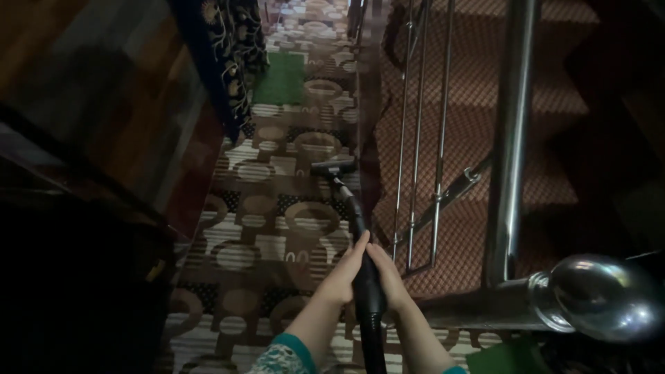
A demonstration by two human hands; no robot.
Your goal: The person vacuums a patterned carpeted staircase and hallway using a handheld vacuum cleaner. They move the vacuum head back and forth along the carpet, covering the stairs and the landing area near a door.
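Note:
Both of my hands grip the black wand of a vacuum cleaner (368, 284) at the bottom centre. My left hand (343, 274) wraps its left side and my right hand (389, 277) its right side, fingers pointing away from me. The wand runs forward to a dark floor nozzle (332, 167), which rests on a patterned brown and cream carpet runner (263, 228). A ribbed black hose (374, 346) leaves the wand toward me. My sleeves are teal with a pattern.
A metal stair railing (509, 138) with thin balusters (415, 138) stands right of the wand, ending in a shiny round knob (603, 298). Red-brown carpeted steps (478, 104) lie beyond it. A green mat (282, 77) lies further along the runner. A dark wooden wall (104, 104) is at left.

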